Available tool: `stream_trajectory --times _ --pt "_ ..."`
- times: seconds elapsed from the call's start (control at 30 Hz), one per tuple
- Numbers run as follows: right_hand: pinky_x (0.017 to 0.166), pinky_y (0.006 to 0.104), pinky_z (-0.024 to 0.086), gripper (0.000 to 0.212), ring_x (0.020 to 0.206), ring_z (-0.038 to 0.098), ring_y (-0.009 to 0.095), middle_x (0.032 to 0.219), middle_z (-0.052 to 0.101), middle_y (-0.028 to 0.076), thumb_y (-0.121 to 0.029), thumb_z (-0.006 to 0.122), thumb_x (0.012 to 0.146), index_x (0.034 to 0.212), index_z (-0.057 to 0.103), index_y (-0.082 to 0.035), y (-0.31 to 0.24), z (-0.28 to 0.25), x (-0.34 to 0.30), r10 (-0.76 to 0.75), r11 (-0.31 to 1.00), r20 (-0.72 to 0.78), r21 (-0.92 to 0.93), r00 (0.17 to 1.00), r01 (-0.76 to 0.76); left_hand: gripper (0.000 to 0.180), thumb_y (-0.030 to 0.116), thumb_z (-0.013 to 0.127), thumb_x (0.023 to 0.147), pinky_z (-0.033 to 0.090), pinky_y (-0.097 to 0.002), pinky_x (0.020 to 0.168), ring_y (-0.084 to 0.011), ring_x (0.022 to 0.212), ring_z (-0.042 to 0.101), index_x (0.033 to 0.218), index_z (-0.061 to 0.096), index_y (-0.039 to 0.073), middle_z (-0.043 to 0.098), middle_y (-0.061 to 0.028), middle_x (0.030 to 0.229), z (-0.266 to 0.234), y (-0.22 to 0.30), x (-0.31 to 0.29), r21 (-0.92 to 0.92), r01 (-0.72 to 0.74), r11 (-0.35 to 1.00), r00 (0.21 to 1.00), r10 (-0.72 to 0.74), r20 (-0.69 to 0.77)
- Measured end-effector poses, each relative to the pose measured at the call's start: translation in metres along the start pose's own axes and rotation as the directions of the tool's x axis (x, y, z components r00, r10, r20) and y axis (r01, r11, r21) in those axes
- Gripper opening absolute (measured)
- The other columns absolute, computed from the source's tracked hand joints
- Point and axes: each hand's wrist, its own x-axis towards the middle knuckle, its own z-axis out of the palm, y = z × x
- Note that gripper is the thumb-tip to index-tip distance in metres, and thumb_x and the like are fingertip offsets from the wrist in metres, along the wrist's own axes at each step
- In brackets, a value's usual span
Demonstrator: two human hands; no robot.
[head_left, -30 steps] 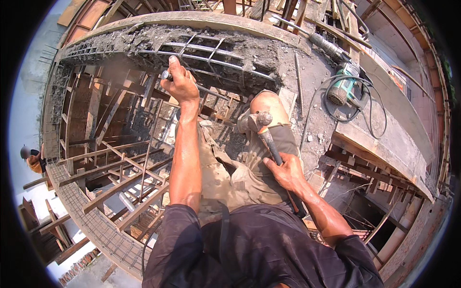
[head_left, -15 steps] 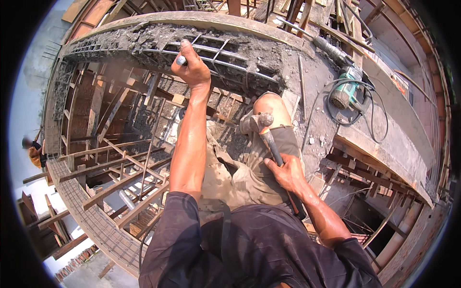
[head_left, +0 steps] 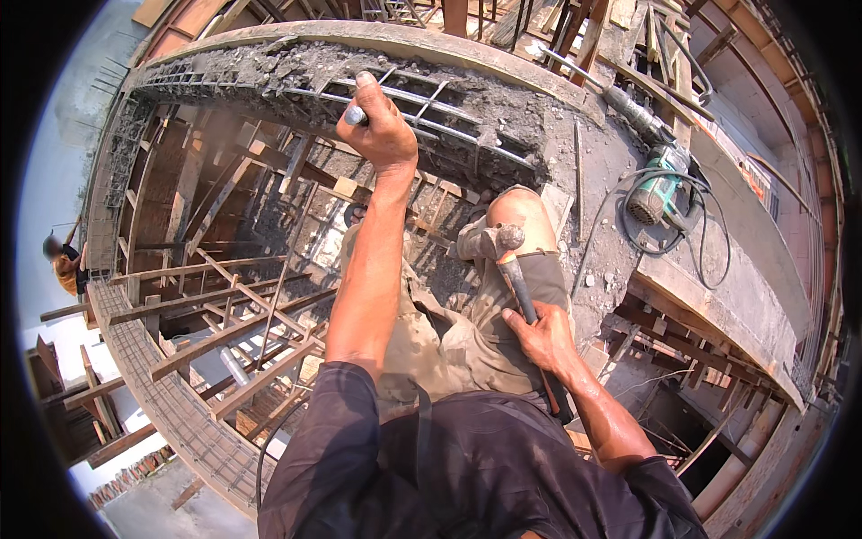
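Observation:
My left hand (head_left: 382, 130) is closed around a metal chisel (head_left: 356, 115); its round grey end shows beside the fist, while the rest is hidden. The fist is over the chipped concrete beam (head_left: 296, 67), close to its bared steel bars (head_left: 431, 101). In my right hand (head_left: 543, 337) is a hammer (head_left: 518, 280) with a dark handle and an orange band below the head. Its worn metal head points up near my bent knee (head_left: 523, 216), away from the chisel.
A green-grey demolition hammer (head_left: 660, 184) with a coiled black cable lies on the concrete slab at right. Timber props (head_left: 242, 337) crisscross the drop at left, beside a curved rebar strip (head_left: 171, 395). Another person (head_left: 65, 265) is at far left.
The whole view has shifted slightly, so the scene sits a little farther right and lower. Both hands keep their grips, with little visible movement against the beam.

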Motion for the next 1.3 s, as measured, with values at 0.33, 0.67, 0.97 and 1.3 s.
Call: stream_trajectory --times 0.33,0.67,0.97,1.3 --pt "0.037 0.0306 0.032 0.038 0.039 0.042 0.011 0.050 0.047 0.001 -0.027 0.074 0.090 0.068 0.053 -0.004 0.034 0.016 0.007 -0.189 0.971 -0.063 0.134 0.980 0.196 0.058 0.038 0.055 0.101 0.029 -0.0431 0.048 -0.0156 0.051 0.032 0.061 0.045 -0.002 0.032 -0.0132 0.052 -0.013 -0.073 -0.010 0.444 -0.007 0.896 0.994 -0.044 0.103" --pt "0.038 0.0341 0.036 0.048 0.038 0.048 0.017 0.048 0.052 0.005 -0.035 0.069 0.094 0.060 0.058 -0.003 0.034 0.006 0.012 -0.154 0.921 -0.070 -0.371 0.986 0.118 0.058 0.040 0.047 0.102 0.039 -0.0487 0.061 -0.0425 0.058 0.046 0.066 0.051 -0.005 0.049 -0.0269 0.062 -0.002 -0.081 -0.009 0.565 -0.031 0.825 0.956 -0.141 0.258" --pt "0.037 0.0331 0.034 0.051 0.038 0.046 0.015 0.047 0.051 0.004 -0.038 0.069 0.094 0.057 0.056 -0.006 0.029 0.011 0.011 -0.159 0.953 -0.061 -0.269 0.985 0.137 0.053 0.035 0.049 0.102 0.038 -0.0472 0.055 -0.0409 0.051 0.045 0.064 0.051 -0.003 0.046 -0.0245 0.057 0.006 -0.072 -0.019 0.468 -0.073 0.880 0.965 -0.056 0.256" --pt "0.038 0.0350 0.036 0.058 0.039 0.048 0.016 0.048 0.053 0.006 -0.048 0.070 0.091 0.056 0.059 -0.003 0.016 0.011 0.006 -0.138 0.934 -0.062 -0.340 0.988 0.110 0.050 0.032 0.051 0.101 0.038 -0.0468 0.053 -0.0408 0.050 0.046 0.064 0.052 -0.002 0.047 -0.0245 0.058 0.009 -0.074 -0.026 0.451 -0.124 0.884 0.965 0.001 0.263"
